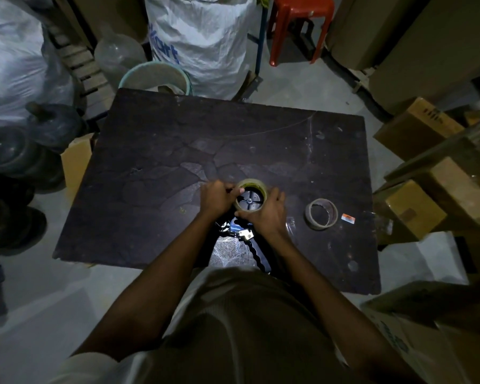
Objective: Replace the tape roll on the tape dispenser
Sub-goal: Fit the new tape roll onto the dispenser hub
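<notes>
One dark table stood in the middle. On it there was one tape dispenser and one full tape roll, and one empty core ring lay to the right. One small orange label lay just beside that ring. Two hands were seen, the left hand and the right hand. Behind the table there was one red plastic stool, one green bucket and one large white sack (another pale sack showed at the far left). Cardboard boxes stood on the right, at least four.
</notes>
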